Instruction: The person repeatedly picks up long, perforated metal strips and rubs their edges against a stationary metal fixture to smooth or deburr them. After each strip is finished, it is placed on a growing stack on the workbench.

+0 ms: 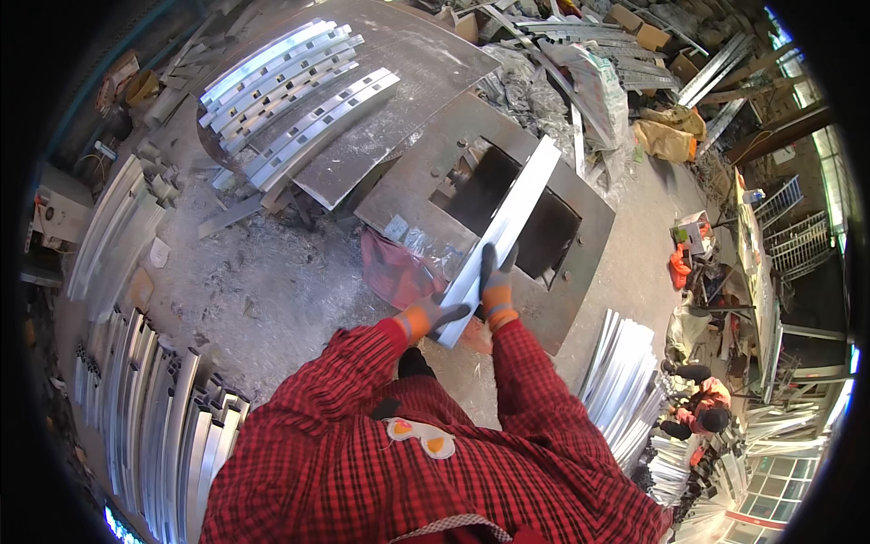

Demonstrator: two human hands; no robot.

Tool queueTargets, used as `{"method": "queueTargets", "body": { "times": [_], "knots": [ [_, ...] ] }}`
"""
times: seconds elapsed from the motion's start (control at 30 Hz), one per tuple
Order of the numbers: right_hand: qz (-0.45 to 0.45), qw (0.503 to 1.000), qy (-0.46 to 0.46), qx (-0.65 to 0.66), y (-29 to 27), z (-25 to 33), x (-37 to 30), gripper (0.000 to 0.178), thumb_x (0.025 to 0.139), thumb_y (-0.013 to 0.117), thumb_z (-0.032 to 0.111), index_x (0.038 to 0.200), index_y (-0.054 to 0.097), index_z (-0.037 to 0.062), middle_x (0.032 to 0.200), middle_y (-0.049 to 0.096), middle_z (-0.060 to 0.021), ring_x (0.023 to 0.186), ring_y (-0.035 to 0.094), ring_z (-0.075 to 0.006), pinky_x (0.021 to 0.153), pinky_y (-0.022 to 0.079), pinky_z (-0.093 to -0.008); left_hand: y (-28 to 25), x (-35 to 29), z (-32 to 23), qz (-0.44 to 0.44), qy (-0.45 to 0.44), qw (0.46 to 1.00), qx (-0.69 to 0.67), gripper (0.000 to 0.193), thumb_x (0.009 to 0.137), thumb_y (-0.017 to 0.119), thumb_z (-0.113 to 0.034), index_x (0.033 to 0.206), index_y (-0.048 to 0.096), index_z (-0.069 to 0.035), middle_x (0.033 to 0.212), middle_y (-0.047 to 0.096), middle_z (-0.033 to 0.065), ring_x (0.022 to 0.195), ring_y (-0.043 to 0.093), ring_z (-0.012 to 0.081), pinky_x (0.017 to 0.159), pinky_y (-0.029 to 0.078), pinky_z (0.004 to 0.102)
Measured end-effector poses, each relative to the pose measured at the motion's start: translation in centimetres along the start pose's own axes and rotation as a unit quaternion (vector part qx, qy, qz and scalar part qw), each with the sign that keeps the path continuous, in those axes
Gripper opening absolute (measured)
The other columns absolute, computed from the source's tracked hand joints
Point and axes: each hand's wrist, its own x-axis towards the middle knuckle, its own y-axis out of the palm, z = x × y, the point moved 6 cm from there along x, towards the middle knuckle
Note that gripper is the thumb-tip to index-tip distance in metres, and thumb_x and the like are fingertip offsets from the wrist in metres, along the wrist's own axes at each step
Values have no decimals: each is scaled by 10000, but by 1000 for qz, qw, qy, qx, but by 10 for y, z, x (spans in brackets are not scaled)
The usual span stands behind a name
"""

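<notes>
**Aluminium bar held over the steel frame, slotted pieces stacked behind**

A long, pale aluminium profile bar lies slantwise across a heavy steel plate with a square opening, its far end pointing to one o'clock over the dark hole and its near end at the worker's chest. Both gloved hands grasp that near end: the left hand, in a grey glove with an orange cuff, is closed under the bar's lower tip, and the right hand is clamped on its edge just beside it. The bar seems to rest on or just above the plate; which of the two cannot be told.

At eleven o'clock, on a grey sheet-metal counter, a batch of curved, slotted aluminium strips lies in neat rows, which reads as the finished share of the work. At eight o'clock a rack of plain upright profiles stands on the dusty floor, and at four o'clock another bundle of bright bars lies fanned out; these look like stock not yet handled, so by this view much of the job remains.

A red plastic bag lies crumpled by the plate's near corner. At four o'clock, well apart, a second person in orange crouches among more metal.
</notes>
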Motion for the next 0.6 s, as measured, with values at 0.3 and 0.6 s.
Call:
{"method": "queueTargets", "body": {
  "times": [0.3, 0.6],
  "knots": [
    [15, 999, 52, 5, 51, -17, -175, 865, 1009, 547, 471, 1581, 91, 8, 1480, 415, -285, 1314, 475, -378, 1062, 399, -412, -48, -127, 117, 6, -52, 997, 51, 757, 765, 819, -566, 1254, 608, -29, 1024, 667, 69, 922, 621, 179, 777, 521, 325],
    [-70, 973, -62, -209, 14, 19, -58, 760, 1008, 543, 398, 1575, 184, 41, 1586, 250, -295, 1451, 298, -430, 1175, 282, -456, -21, -34, 18, 33, 29, 974, 223, 633, 849, 708, -604, 1154, 675, -51, 906, 683, 103, 794, 654, 186, 732, 527, 352]
  ]
}}
